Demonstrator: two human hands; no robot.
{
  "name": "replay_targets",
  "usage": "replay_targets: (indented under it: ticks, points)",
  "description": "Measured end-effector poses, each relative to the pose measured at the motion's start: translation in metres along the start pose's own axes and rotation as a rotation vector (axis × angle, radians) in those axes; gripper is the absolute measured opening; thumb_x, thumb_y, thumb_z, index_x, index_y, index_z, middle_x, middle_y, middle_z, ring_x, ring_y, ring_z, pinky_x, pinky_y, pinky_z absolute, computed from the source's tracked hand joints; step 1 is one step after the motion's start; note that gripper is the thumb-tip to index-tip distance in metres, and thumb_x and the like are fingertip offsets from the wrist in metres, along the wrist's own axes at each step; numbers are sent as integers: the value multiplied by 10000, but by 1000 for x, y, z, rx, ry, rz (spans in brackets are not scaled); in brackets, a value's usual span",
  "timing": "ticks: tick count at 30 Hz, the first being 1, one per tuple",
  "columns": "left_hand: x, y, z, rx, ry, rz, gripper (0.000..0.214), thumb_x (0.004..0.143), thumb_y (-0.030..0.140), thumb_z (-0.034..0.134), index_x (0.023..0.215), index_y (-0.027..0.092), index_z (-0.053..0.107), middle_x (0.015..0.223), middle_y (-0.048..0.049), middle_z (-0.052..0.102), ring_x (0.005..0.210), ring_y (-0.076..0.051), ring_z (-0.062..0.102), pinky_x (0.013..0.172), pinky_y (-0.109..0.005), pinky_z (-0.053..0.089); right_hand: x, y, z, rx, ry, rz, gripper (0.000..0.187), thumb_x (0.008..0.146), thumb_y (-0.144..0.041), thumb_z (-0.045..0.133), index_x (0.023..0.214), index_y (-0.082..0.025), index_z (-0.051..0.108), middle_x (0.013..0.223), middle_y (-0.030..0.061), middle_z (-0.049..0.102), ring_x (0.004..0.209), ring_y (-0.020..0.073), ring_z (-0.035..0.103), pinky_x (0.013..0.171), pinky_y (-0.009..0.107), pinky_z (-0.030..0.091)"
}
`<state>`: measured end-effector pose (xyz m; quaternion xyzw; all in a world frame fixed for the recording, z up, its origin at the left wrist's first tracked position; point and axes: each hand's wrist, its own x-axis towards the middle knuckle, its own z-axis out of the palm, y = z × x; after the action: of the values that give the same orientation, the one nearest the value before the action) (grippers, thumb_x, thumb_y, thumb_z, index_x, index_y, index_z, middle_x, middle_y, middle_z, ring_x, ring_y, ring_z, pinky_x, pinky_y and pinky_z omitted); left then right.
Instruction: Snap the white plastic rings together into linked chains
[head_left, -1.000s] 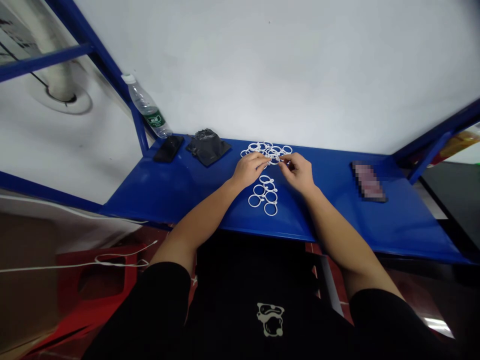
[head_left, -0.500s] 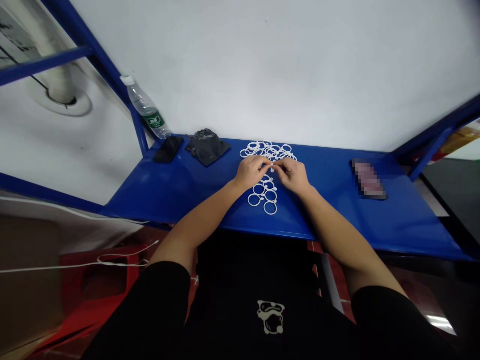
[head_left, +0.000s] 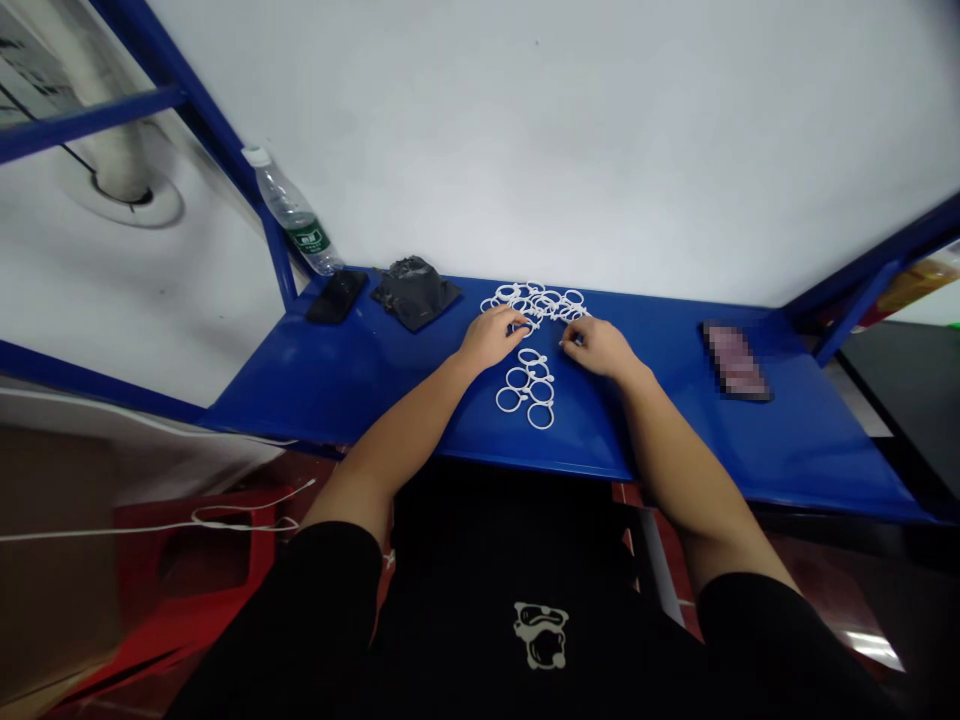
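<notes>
My left hand (head_left: 493, 336) is closed, thumb and fingers pinched at a thin white ring (head_left: 532, 328) at the near side of a pile. My right hand (head_left: 597, 346) stays a little to the right, fingers curled together. A tiny white bit shows at its fingertips, too small to name. Beyond both hands lies the pile of white rings (head_left: 551, 300), overlapping one another, with small tabs on them. Closer to me, several more white rings (head_left: 541, 391) lie in a loose cluster on the blue table (head_left: 420, 390).
A crumpled black plastic bag (head_left: 417, 294) and a black phone (head_left: 337, 296) lie to the left. A clear bottle (head_left: 292, 215) with a green label leans in the corner. A blurred-out rectangular item (head_left: 735, 360) rests at the right. A white wall stands behind.
My hands, which met at a small white piece between the fingertips, have moved apart. My right hand went slightly right, my left slightly left. The near cluster looks unchanged.
</notes>
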<state>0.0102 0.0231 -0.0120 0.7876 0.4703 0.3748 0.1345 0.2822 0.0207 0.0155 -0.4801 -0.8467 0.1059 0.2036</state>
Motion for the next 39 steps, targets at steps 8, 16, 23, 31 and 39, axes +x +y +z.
replay_targets:
  ticks: [8,16,23,31,39]
  points:
    - [-1,3,0,10,-232,-87,151,1036,238,828,1183,210,850,1144,-77,853,1067,-239,783,986,-385,609,1,-5,6,251,13,-31,199,999,-369,662,936,-237,796,911,62,826,797,231,717,806,389,571]
    - [-1,13,-6,53,-304,-97,245,1065,273,801,1300,211,829,1430,-102,806,1223,-269,777,1139,-440,601,4,30,6,-46,119,215,395,1007,-325,680,1368,-215,797,1393,183,754,1217,371,748,1054,511,618]
    - [-1,17,-9,72,-347,-70,263,1074,321,792,1310,209,827,1360,-104,820,1221,-272,773,1142,-440,601,4,26,13,-112,58,253,293,999,-272,656,1222,-234,843,1324,164,748,1155,350,751,995,463,618]
    - [-2,11,-3,14,-291,-39,217,1036,271,833,1248,220,842,1247,-97,836,1079,-256,790,1071,-446,627,7,30,22,52,197,90,163,942,-249,689,1037,-233,820,1220,159,734,1065,333,719,941,488,631]
    - [-2,9,-1,-13,-270,-41,240,1023,251,848,1260,215,837,1250,-98,846,1050,-246,786,1060,-436,625,7,14,21,210,224,11,114,930,-264,671,983,-234,768,1224,152,754,865,270,684,855,488,633]
